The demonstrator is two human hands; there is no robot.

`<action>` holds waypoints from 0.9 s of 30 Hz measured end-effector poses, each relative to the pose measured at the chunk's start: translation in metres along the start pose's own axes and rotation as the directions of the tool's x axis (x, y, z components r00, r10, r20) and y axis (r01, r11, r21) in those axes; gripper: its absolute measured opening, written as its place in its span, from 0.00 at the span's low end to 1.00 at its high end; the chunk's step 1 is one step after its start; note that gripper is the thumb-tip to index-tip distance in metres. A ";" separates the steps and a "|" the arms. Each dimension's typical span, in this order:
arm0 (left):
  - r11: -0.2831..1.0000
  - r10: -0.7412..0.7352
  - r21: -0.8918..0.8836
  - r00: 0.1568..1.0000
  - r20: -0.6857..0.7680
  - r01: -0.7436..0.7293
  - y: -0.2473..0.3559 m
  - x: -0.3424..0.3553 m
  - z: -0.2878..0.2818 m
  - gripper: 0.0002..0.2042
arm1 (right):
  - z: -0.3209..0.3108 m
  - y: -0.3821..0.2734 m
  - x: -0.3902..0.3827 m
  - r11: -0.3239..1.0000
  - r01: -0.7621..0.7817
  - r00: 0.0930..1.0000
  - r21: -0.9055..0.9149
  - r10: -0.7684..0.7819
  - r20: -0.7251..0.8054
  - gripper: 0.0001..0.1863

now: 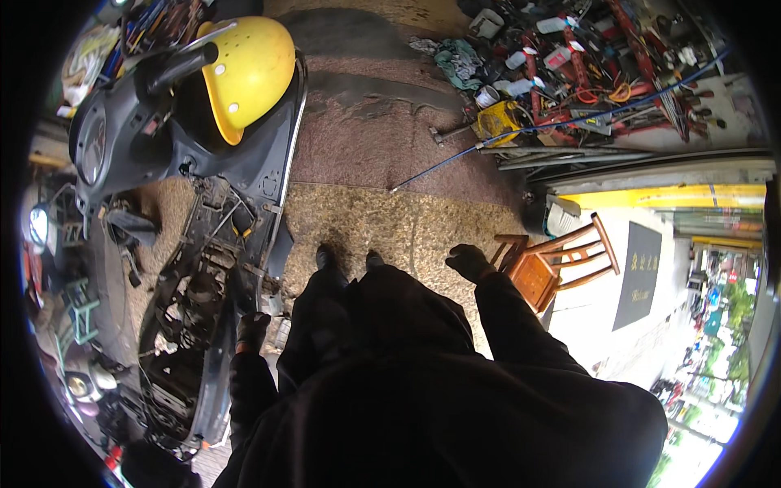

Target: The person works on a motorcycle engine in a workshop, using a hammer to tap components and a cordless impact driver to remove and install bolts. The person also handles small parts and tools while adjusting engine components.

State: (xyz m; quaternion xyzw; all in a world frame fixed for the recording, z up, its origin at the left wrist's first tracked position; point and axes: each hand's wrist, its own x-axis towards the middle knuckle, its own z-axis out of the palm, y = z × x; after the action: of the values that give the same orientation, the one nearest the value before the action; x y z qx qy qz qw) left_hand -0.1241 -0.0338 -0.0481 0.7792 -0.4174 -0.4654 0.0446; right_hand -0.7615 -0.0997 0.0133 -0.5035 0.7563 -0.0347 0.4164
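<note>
My left hand [253, 329], dark and loosely curled, hangs beside the stripped body of a scooter [232, 285]; I see nothing held in it. The scooter's covers are off its rear part, and the frame and dark inner parts lie bare. On its front, by the handlebar, rests a yellow hard hat [259, 69]. My right hand [469, 262] is held out to the right with its fingers curled in, and no object shows in it. It is nearest to a brown wooden chair [537, 275], apart from it.
Tools, bottles and red metal stands [576, 61] crowd the far right. A long thin rod [435, 169] reaches over the floor there. A dark doormat [639, 272] lies on the pale floor at right, towards the street. Other vehicles [85, 382] stand at left.
</note>
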 end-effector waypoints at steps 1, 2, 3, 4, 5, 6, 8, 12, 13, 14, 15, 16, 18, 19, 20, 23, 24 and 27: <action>0.998 0.061 -0.013 0.998 -0.016 -0.061 -0.004 0.011 -0.011 0.18 | 0.001 -0.007 -0.004 1.000 -0.015 1.000 0.013 0.015 0.002 0.23; 0.989 0.094 -0.102 0.991 -0.094 -0.103 -0.002 0.032 -0.014 0.09 | 0.002 -0.013 -0.007 0.998 -0.064 0.998 0.026 0.064 0.012 0.23; 0.982 0.136 -0.122 0.988 -0.073 -0.144 -0.004 0.048 -0.023 0.08 | 0.002 -0.018 -0.009 0.992 -0.122 0.992 0.045 0.121 0.023 0.23; 0.980 0.122 -0.152 0.992 -0.037 -0.126 -0.005 0.062 -0.033 0.07 | 0.004 -0.022 -0.012 0.993 -0.116 0.993 0.037 0.115 0.016 0.24; 0.988 0.136 -0.076 0.991 -0.006 -0.136 0.000 0.078 -0.043 0.09 | 0.007 -0.025 -0.015 0.989 -0.128 0.992 0.078 0.128 0.008 0.24; 0.989 0.151 0.000 0.988 0.024 -0.151 0.006 0.092 -0.052 0.10 | 0.009 -0.027 -0.018 0.983 -0.142 0.990 0.120 0.142 0.000 0.24; 0.975 0.125 0.172 0.987 0.103 -0.141 0.028 0.110 -0.069 0.19 | 0.013 -0.026 -0.025 0.969 -0.194 0.981 0.154 0.195 0.011 0.24; 0.949 0.167 0.234 0.964 0.205 -0.214 0.101 0.116 -0.069 0.20 | 0.015 -0.012 -0.044 0.930 -0.293 0.954 0.221 0.301 0.001 0.24; 0.956 0.175 0.198 0.962 0.212 -0.218 0.119 0.116 -0.066 0.19 | 0.014 -0.007 -0.046 0.931 -0.278 0.958 0.236 0.288 -0.008 0.24; 0.948 0.172 0.229 0.960 0.222 -0.223 0.136 0.117 -0.062 0.18 | 0.010 -0.002 -0.047 0.923 -0.302 0.951 0.240 0.311 0.001 0.24; 0.939 0.219 0.215 0.950 0.223 -0.267 0.152 0.119 -0.058 0.17 | 0.007 0.002 -0.045 0.914 -0.324 0.943 0.243 0.332 0.010 0.24; 0.930 0.264 0.200 0.937 0.227 -0.310 0.167 0.122 -0.053 0.14 | 0.004 0.007 -0.041 0.908 -0.335 0.939 0.253 0.343 0.014 0.23; 0.912 0.313 0.196 0.920 0.237 -0.360 0.193 0.128 -0.046 0.12 | -0.005 0.015 -0.023 0.922 -0.309 0.950 0.233 0.312 0.024 0.23; 0.905 0.317 0.210 0.917 0.243 -0.369 0.205 0.130 -0.043 0.12 | -0.011 0.018 -0.009 0.922 -0.325 0.945 0.210 0.323 0.045 0.23; 0.900 0.315 0.226 0.915 0.250 -0.372 0.213 0.129 -0.042 0.12 | -0.018 0.021 0.004 0.889 -0.358 0.933 0.285 0.350 0.079 0.24; 0.632 0.650 0.325 0.710 0.271 -0.703 0.242 0.127 -0.043 0.13 | -0.047 0.023 0.054 0.945 -0.262 0.965 0.195 0.258 0.044 0.25; 0.692 0.531 0.408 0.803 0.272 -0.596 0.254 0.130 -0.036 0.12 | -0.063 0.023 0.072 0.941 -0.273 0.962 0.202 0.270 0.042 0.25; 0.798 0.405 0.344 0.863 0.302 -0.495 0.276 0.130 -0.024 0.11 | -0.106 0.016 0.120 0.967 -0.210 0.978 0.145 0.210 0.018 0.24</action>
State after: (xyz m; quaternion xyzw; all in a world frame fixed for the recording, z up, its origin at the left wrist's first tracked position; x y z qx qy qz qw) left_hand -0.2454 -0.3099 0.0022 0.5939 -0.6819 -0.4235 -0.0550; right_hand -0.8612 -0.2250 0.0033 -0.3887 0.8003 -0.0452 0.4542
